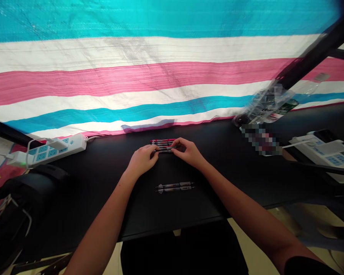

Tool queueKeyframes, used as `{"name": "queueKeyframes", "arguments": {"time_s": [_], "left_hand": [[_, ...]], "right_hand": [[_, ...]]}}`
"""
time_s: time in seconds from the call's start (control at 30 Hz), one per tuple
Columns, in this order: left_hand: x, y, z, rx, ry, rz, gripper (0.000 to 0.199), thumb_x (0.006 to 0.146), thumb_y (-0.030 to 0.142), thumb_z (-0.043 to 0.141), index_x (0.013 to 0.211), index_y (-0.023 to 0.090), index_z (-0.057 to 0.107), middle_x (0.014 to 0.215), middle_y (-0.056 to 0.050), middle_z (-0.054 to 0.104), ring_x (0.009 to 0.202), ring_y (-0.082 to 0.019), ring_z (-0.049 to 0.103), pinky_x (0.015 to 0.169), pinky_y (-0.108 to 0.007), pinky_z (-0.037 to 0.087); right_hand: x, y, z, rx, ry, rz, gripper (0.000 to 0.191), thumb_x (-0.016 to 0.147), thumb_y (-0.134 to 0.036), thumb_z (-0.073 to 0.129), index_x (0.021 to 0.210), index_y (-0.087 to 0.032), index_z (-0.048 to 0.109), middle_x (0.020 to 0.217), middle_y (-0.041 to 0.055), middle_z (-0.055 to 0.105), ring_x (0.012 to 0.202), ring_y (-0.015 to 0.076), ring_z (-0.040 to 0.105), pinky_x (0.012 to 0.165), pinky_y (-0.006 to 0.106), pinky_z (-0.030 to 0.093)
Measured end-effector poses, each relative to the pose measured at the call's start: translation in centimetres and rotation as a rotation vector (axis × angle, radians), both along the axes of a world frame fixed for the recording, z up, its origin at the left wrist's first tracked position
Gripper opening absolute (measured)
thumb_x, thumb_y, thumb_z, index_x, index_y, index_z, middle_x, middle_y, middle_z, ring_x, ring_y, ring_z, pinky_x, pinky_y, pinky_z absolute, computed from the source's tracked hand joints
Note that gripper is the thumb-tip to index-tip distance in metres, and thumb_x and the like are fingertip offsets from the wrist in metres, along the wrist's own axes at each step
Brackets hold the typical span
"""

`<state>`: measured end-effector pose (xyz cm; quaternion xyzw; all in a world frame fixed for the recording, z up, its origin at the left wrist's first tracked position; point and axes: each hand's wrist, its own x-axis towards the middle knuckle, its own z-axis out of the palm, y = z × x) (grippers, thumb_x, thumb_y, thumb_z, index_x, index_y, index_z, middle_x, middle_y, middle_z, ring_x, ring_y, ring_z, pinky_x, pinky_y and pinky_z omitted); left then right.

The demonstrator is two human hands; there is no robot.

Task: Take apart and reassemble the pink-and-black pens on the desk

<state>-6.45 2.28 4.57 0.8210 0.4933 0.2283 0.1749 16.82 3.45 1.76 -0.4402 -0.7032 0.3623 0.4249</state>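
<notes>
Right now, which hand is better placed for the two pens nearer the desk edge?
Probably the right hand: it sits directly beyond the two pens, over their right end, while the left hand sits off to one side.

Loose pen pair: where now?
Head view, centre of the black desk: the two pens lie side by side, nearer the camera than the left hand and right hand.

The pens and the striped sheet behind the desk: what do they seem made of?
The pens look like glossy plastic, judging by shine along the barrels; tips unclear. The striped sheet looks like woven plastic tarpaulin: fine weave lines, creases, little shine.
</notes>
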Motion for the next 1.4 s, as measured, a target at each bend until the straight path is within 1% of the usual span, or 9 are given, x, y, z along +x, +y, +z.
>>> {"name": "queueKeyframes", "arguments": {"time_s": [0.07,0.2,0.27,0.43,0.53,0.77,1.0,1.17,1.4], "left_hand": [[-0.1,0.0,-0.1,0.012,0.000,0.003,0.019,0.094,0.029,0.055,0.102,0.023,0.071,0.097,-0.005,0.073,0.079,-0.020,0.066,0.072,-0.030,0.044],[-0.2,0.2,0.0,0.003,0.037,0.082,0.022,0.091,0.044,0.065,0.086,0.023,0.070,0.072,-0.001,0.068,0.068,-0.019,0.062,0.062,-0.028,0.039],[-0.2,0.2,0.1,0.004,0.043,0.099,0.025,0.089,0.045,0.067,0.079,0.022,0.067,0.068,0.000,0.065,0.065,-0.018,0.060,0.060,-0.027,0.036],[-0.3,0.1,0.1,0.042,0.010,0.028,0.012,0.092,0.031,0.061,0.088,0.022,0.068,0.080,-0.001,0.068,0.071,-0.017,0.061,0.066,-0.028,0.041],[-0.3,0.2,-0.1,0.064,-0.024,0.015,0.017,0.095,0.026,0.055,0.098,0.023,0.071,0.091,-0.003,0.070,0.074,-0.016,0.062,0.071,-0.028,0.044],[-0.2,0.4,-0.1,0.037,-0.192,0.149,0.024,0.092,0.038,0.064,0.109,0.022,0.067,0.072,0.001,0.063,0.066,-0.016,0.059,0.065,-0.026,0.043],[-0.6,0.6,0.9,0.055,-0.420,0.277,0.023,0.096,0.034,0.053,0.103,0.018,0.067,0.073,0.000,0.061,0.063,-0.013,0.056,0.062,-0.025,0.044],[-0.3,0.6,0.4,0.046,-0.386,0.199,0.024,0.094,0.032,0.057,0.102,0.019,0.075,0.084,-0.003,0.071,0.068,-0.015,0.059,0.066,-0.027,0.047],[0.2,0.4,0.0,-0.062,-0.465,0.141,0.027,0.095,0.033,0.057,0.109,0.020,0.075,0.098,-0.006,0.076,0.080,-0.019,0.067,0.073,-0.030,0.052]], "right_hand": [[0.1,0.0,0.0,0.012,-0.027,-0.002,0.012,0.083,-0.028,0.069,0.091,-0.021,0.064,0.088,0.0031,0.069,0.074,0.0170,0.061,0.069,0.031,0.051],[0.0,-0.2,0.1,0.032,-0.100,0.032,0.012,0.083,-0.029,0.069,0.091,-0.021,0.065,0.086,0.0029,0.069,0.071,0.0165,0.059,0.065,0.030,0.049],[-0.1,-0.3,0.1,0.042,-0.131,0.047,0.013,0.083,-0.029,0.069,0.092,-0.020,0.066,0.084,0.0026,0.069,0.068,0.0159,0.058,0.063,0.029,0.048],[0.0,-0.2,0.3,0.031,-0.118,0.049,0.013,0.086,-0.029,0.066,0.095,-0.019,0.068,0.089,0.0050,0.073,0.072,0.0176,0.064,0.066,0.030,0.051],[0.2,-0.1,0.4,0.016,-0.106,0.031,0.013,0.087,-0.030,0.065,0.093,-0.019,0.069,0.088,0.0050,0.073,0.073,0.0184,0.066,0.068,0.031,0.052],[-0.4,-0.5,0.2,-0.205,0.075,0.178,0.022,0.088,-0.038,0.066,0.098,-0.018,0.068,0.077,0.0034,0.072,0.061,0.0155,0.064,0.065,0.032,0.054],[-0.3,-0.1,0.7,-0.256,0.189,0.133,0.032,0.088,-0.049,0.067,0.094,-0.017,0.067,0.076,0.0046,0.073,0.054,0.0138,0.062,0.056,0.029,0.049],[-0.2,-0.1,0.9,-0.347,0.264,0.185,0.037,0.088,-0.053,0.068,0.097,-0.016,0.065,0.075,0.0056,0.075,0.052,0.0140,0.065,0.048,0.025,0.042],[-0.4,-0.4,1.0,-0.547,0.390,0.278,0.042,0.084,-0.054,0.073,0.099,-0.015,0.068,0.077,0.0075,0.078,0.054,0.0147,0.069,0.046,0.023,0.043]]}}
